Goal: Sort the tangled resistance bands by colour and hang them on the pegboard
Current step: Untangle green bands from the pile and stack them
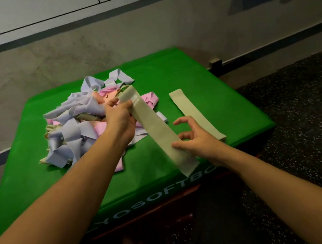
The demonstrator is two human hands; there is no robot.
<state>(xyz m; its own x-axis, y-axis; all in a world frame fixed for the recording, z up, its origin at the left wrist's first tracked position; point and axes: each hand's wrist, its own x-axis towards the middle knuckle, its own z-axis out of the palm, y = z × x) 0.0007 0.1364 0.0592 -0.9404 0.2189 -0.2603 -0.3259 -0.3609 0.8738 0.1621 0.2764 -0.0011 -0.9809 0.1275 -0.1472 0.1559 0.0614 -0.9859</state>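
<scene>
Gripping one olive band (pixel 159 134), left hand (pixel 121 120) fingers curled; right hand (pixel 195 137) fingers spread, thumb touching.

A big green soft box (pixel 179 72) with white letters on its front stands on a dark speckled floor (pixel 303 120), close to a grey wall (pixel 100 38).

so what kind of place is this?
Probably a gym or fitness room: green soft plyo box, speckled rubber floor, and a heap of fabric resistance bands being sorted.
</scene>
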